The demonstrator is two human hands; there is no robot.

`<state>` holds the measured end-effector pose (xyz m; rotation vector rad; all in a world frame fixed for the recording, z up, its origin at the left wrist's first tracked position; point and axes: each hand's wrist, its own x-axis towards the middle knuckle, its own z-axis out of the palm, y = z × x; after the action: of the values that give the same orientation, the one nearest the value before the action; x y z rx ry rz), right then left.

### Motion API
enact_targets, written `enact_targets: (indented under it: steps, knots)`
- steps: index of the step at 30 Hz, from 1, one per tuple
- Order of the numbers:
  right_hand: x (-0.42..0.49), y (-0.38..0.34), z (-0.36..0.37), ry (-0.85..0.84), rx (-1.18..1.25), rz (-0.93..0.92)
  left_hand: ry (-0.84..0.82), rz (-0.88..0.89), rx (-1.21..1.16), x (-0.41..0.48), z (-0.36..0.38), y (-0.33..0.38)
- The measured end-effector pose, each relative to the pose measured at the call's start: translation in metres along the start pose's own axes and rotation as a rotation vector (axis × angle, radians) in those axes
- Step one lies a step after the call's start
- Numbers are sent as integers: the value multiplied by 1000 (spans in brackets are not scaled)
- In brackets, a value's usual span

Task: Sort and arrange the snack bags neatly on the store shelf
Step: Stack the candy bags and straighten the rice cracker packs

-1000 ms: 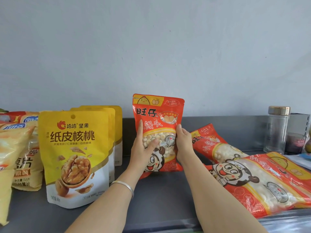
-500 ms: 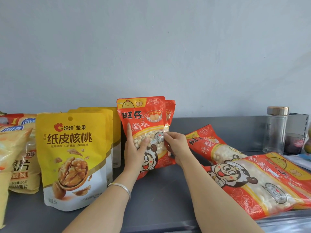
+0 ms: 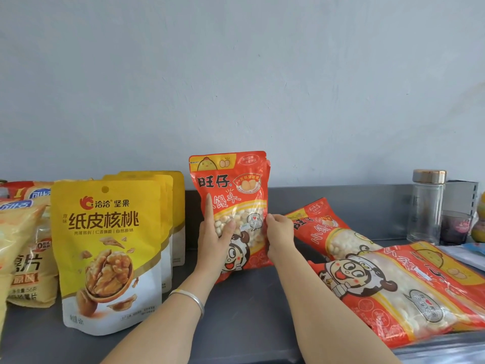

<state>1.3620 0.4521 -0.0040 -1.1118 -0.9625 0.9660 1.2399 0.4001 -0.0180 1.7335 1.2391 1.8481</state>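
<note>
nearest on the grey shelf [image 3: 236,327], a flat red-orange bag [image 3: 393,298] lay at the right, with a second flat bag [image 3: 330,232] just behind it. at the left a yellow walnut pouch [image 3: 107,253] stood upright at the head of a row, with chip bags [image 3: 26,258] beside it. between these, the upright snack bag [image 3: 236,185] stood mid-shelf, just right of the walnut row. the left hand [image 3: 214,240] grasped it with thumb across the front and index finger straight up. the right hand [image 3: 279,236] curled round its right edge. a glass bottle [image 3: 426,206] stood far right.
</note>
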Motion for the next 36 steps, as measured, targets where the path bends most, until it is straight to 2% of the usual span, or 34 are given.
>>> enact_targets:
  steps: [5, 9, 12, 17, 22, 27, 32, 36]
  knots:
    - [0, 1, 6, -140, -2, -68, -39, 1, 99, -1, -4, -4]
    - [7, 7, 1, -14, 50, -57, -116, 35, 139, -5, -1, 1]
    - [8, 7, 2, -13, 62, -82, -166, 15, 205, -6, 0, -1]
    - [4, 12, 3, -22, -30, -94, -82, -167, 159, -2, -2, -9]
    - [2, 12, 5, -42, -69, -87, -83, -150, 206, -3, 0, -11]
    - [0, 9, 6, -129, -89, -91, -8, -133, 347, -7, 1, -10]
    - [-2, 8, 0, -71, -284, -19, -32, -230, 421, -8, 0, -9]
    - [-10, -2, -2, 11, -292, -48, 154, -138, 620, -8, -6, 6]
